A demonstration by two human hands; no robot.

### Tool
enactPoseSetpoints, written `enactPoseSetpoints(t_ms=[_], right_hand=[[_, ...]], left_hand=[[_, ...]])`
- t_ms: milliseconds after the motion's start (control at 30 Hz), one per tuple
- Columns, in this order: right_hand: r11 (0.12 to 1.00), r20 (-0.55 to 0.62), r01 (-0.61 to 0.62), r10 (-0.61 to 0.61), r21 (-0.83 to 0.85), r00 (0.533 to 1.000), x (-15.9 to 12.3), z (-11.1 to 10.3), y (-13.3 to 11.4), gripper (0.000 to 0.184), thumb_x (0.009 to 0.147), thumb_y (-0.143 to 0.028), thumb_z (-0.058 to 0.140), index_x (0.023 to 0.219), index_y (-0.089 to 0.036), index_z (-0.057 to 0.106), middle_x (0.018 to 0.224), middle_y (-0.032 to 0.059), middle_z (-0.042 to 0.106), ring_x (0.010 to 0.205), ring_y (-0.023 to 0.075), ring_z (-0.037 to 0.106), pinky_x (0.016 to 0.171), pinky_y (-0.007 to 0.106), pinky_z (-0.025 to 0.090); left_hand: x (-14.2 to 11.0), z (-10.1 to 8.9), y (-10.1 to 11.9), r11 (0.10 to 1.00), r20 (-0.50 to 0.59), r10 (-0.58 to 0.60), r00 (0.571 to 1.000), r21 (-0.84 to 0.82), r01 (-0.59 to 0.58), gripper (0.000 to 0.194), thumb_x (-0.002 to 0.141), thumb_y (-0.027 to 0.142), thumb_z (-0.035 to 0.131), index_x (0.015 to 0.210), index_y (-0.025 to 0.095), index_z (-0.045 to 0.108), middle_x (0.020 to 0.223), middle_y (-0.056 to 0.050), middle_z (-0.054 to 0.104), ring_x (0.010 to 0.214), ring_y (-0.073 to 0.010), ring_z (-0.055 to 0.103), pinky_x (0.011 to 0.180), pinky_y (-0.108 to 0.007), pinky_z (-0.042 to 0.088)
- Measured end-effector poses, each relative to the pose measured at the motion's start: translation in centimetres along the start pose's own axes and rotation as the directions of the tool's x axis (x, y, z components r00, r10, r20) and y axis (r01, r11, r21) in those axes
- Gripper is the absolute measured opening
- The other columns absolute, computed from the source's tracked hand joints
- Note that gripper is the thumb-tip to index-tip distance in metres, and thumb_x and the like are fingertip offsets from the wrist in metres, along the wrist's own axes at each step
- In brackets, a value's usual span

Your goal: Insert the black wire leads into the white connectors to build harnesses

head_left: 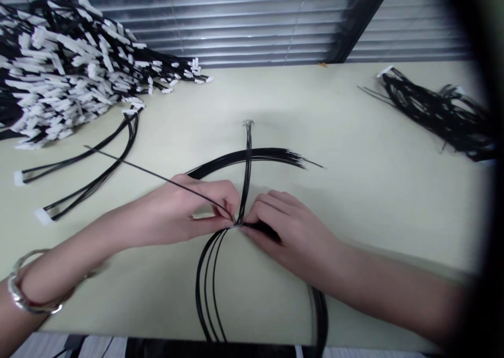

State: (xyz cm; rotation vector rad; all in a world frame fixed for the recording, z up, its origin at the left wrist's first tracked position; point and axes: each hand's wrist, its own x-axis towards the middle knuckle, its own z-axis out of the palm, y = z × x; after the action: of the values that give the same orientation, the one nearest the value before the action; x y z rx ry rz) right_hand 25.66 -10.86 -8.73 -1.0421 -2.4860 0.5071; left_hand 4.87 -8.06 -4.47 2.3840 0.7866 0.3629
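My left hand [179, 208] pinches a single black wire [157, 175] close to its end. The rest of that wire slants up to the left across the hand. At the fingertips of both hands sits a small light connector [236, 225], partly covered by them. From it several black wires [247, 174] run away from me, and others [199, 279] curve down over the table's front edge. My right hand [291, 232] is closed around a bundle of black wires [268, 231] beside the connector. Behind the hands lies a loose bunch of black wires [268, 154], under the upright strands.
A large heap of black cables with white connectors [66, 80] fills the table's back left. In front of it lie finished-looking cables with white plugs [92, 187]. Another black wire bundle [429, 111] rests at the back right. Window blinds [244, 22] stand behind the table [378, 200].
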Motion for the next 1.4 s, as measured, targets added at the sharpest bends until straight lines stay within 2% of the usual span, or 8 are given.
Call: enactPoseSetpoints(t_ms=[500,733,933,1067,1167,1233,1300,1400], right_hand=[[1.0,-0.01,0.007,-0.007,0.001,1.0,0.0,0.1,0.0,0.012,0.086,-0.022,0.052,0.076,-0.016,0.051,0.076,0.0034,0.056,0.075,0.0168,0.049,0.072,0.032,0.04],[1.0,0.0,-0.003,0.003,0.0,1.0,0.0,0.2,0.1,0.012,0.087,-0.022,0.049,0.077,-0.016,0.052,0.077,0.0039,0.056,0.075,0.0172,0.049,0.072,0.033,0.04],[1.0,-0.005,-0.012,0.012,-0.007,1.0,0.0,0.2,0.0,0.012,0.087,-0.024,0.05,0.077,-0.017,0.052,0.079,0.0045,0.057,0.078,0.0179,0.051,0.074,0.034,0.041],[1.0,-0.01,-0.007,0.007,0.014,1.0,0.1,0.1,0.0,0.01,0.087,-0.023,0.051,0.079,-0.017,0.054,0.08,0.0044,0.058,0.079,0.0181,0.051,0.075,0.034,0.041],[1.0,-0.005,-0.018,0.018,0.011,1.0,0.0,0.0,-0.1,0.012,0.087,-0.023,0.05,0.077,-0.017,0.053,0.08,0.0036,0.058,0.079,0.0176,0.051,0.076,0.034,0.04],[1.0,0.004,-0.02,0.02,0.011,1.0,-0.1,0.0,0.0,0.011,0.087,-0.023,0.051,0.078,-0.017,0.052,0.081,0.0031,0.057,0.079,0.0173,0.051,0.078,0.034,0.04],[1.0,-0.002,-0.013,0.013,0.009,1.0,-0.1,0.1,0.0,0.011,0.087,-0.023,0.051,0.078,-0.017,0.052,0.08,0.0026,0.057,0.079,0.0168,0.05,0.077,0.034,0.04],[1.0,-0.019,-0.011,0.011,0.0,1.0,-0.2,0.1,0.0,0.01,0.086,-0.023,0.052,0.077,-0.018,0.052,0.078,0.0024,0.056,0.077,0.0164,0.05,0.075,0.033,0.04]], left_hand=[[0.1,0.2,0.8,0.992,0.031,-0.119,0.992,-0.036,0.12,0.015,0.075,0.006,0.053,0.08,0.02,0.053,0.074,0.005,0.06,0.063,-0.0058,0.052,0.058,-0.015,0.039],[0.3,0.4,0.8,0.994,0.009,-0.103,0.995,-0.022,0.103,0.019,0.071,0.004,0.053,0.076,0.021,0.048,0.067,0.007,0.054,0.057,-0.0061,0.045,0.052,-0.017,0.037],[0.4,0.6,0.1,0.958,0.013,-0.169,0.986,-0.232,0.167,0.007,0.079,0.013,0.054,0.08,0.019,0.052,0.077,0.002,0.061,0.068,-0.0086,0.057,0.062,-0.018,0.046],[0.5,-0.4,-0.8,0.959,-0.168,-0.257,0.951,-0.164,0.23,0.013,0.083,0.031,0.056,0.086,0.019,0.061,0.087,-0.001,0.068,0.075,-0.0118,0.063,0.066,-0.02,0.049],[-0.1,-2.6,-2.3,0.949,-0.358,-0.306,0.882,-0.042,0.312,0.017,0.085,0.032,0.053,0.092,0.02,0.063,0.082,-0.001,0.069,0.074,-0.0122,0.064,0.071,-0.021,0.048],[-1.0,-4.4,-3.6,0.882,-0.445,-0.271,0.854,0.24,0.405,0.017,0.082,0.035,0.057,0.088,0.022,0.067,0.079,0.0,0.069,0.071,-0.0131,0.063,0.069,-0.022,0.047],[-2.0,-5.9,-4.9,0.816,-0.227,-0.372,0.9,0.382,0.434,0.022,0.076,0.041,0.061,0.088,0.024,0.068,0.081,-0.001,0.07,0.069,-0.0153,0.063,0.06,-0.021,0.045],[-3.1,-6.8,-6.5,0.802,-0.017,-0.465,0.885,0.414,0.429,0.023,0.077,0.04,0.059,0.09,0.023,0.067,0.082,-0.003,0.07,0.064,-0.0157,0.063,0.049,-0.019,0.041]])
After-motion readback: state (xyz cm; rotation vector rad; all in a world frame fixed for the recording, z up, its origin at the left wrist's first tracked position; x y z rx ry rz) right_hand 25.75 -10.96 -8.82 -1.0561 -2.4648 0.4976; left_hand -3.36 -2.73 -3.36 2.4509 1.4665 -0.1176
